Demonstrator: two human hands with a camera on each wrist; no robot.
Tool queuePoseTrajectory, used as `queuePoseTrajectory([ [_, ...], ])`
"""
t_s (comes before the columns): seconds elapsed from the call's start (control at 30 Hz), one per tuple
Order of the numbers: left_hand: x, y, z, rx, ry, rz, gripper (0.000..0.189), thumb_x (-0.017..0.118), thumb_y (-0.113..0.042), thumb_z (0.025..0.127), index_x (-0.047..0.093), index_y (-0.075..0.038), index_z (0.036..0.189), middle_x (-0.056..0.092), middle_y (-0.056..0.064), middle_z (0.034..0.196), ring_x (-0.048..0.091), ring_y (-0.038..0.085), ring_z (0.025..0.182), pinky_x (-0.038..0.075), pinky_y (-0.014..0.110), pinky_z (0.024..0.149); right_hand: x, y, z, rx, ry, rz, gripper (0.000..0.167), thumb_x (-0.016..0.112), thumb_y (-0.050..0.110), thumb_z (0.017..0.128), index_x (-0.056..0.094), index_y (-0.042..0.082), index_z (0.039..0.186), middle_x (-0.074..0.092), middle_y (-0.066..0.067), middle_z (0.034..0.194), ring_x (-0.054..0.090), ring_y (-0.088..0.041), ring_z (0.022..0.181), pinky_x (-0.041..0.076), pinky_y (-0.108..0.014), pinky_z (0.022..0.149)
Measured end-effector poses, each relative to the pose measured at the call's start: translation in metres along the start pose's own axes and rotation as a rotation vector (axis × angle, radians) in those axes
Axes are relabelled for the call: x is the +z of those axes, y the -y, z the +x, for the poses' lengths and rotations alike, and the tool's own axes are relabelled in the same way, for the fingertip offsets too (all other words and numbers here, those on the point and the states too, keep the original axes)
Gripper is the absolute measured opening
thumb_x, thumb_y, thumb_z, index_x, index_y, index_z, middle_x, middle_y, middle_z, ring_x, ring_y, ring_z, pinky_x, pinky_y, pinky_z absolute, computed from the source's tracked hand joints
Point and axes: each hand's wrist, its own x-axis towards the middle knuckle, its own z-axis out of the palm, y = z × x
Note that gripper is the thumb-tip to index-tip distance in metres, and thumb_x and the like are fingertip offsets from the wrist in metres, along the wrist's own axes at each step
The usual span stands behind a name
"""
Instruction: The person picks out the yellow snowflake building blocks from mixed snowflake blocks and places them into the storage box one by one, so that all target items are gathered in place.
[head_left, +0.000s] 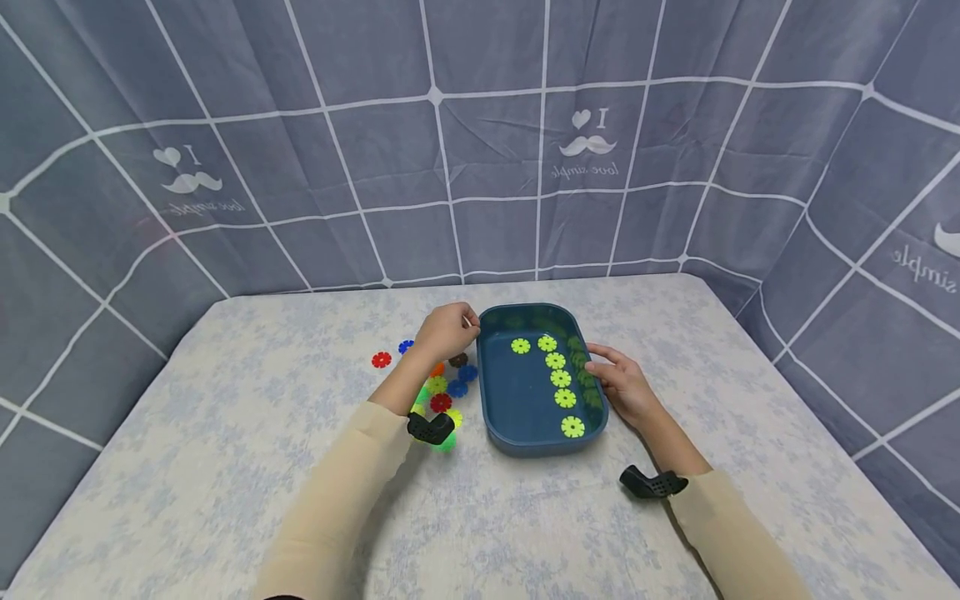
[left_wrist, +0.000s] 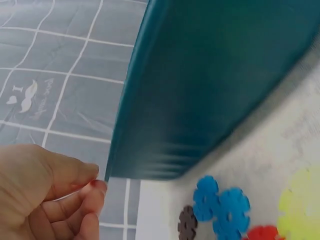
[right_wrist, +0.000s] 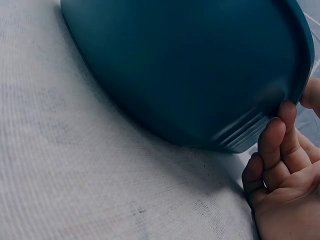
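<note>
A dark teal plastic box (head_left: 517,408) stands on the table, holding several yellow-green notched flower discs (head_left: 560,378). Most of these lie in a row along its right side; one lies apart near the back left. My left hand (head_left: 448,329) pinches the rim at the far left corner. On the right side, my right hand (head_left: 626,390) grips the rim, thumb over the edge and fingers against the outer wall (right_wrist: 190,75). Left of the box lies a loose group of mixed-colour discs (head_left: 441,402), partly hidden by my left forearm.
A red disc (head_left: 381,360) lies apart at the left of the group, near a blue disc (head_left: 406,346). The table has a pale floral cloth (head_left: 225,433). A grey curtain with white lines (head_left: 495,150) hangs behind and at both sides.
</note>
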Motion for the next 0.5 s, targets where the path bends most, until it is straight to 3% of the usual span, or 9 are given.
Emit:
queuePoseTrajectory([
  [0.23,-0.003,0.013,-0.012,-0.021,0.052,-0.076,0.012,0.062,-0.017,0.096,0.065,-0.006,0.099,0.064,0.009,0.093,0.059,0.023,0.076,0.05,0.034,0.067,0.0,0.001,-0.001,-0.001,0.003,0.003,0.052,0.054,0.005,0.099,0.032,-0.01,0.144,0.071,0.0,0.091,0.068,-0.011,0.077,0.055,-0.026,0.068],
  [0.5,-0.009,0.026,-0.029,-0.05,0.068,-0.051,0.011,0.061,-0.017,0.096,0.064,-0.007,0.099,0.062,0.007,0.09,0.057,0.021,0.073,0.048,0.033,0.065,0.001,0.0,0.0,-0.001,0.001,0.008,0.053,0.055,0.005,0.098,0.032,-0.011,0.143,0.07,-0.002,0.093,0.067,-0.011,0.077,0.055,-0.026,0.069],
])
